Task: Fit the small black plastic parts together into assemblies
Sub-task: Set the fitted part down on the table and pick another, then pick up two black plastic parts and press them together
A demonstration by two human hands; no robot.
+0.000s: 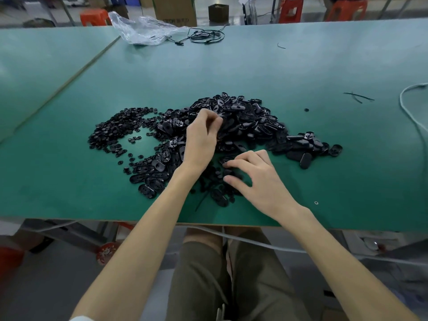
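A big heap of black oval shells point(245, 119) lies mid-table, trailing right to a row of ovals point(308, 147) and down to more ovals point(150, 174) at the lower left. Several small round black parts point(115, 133) spread out to the left of the heap. My left hand point(201, 140) reaches into the heap from the near side, its curled fingertips pinching an oval shell at the top. My right hand point(259, 179) hovers over a smaller near cluster of parts point(217, 191), fingers bent and spread, tips touching the parts and thumb apart from them.
The green table's front edge point(139, 220) runs just before my lap. A clear plastic bag point(143, 31) and a coiled black cable point(206, 35) lie at the far edge. A white cable point(412, 107) curves at the right, near black ties point(357, 96). A tiny white ring point(316, 202) lies by my right wrist.
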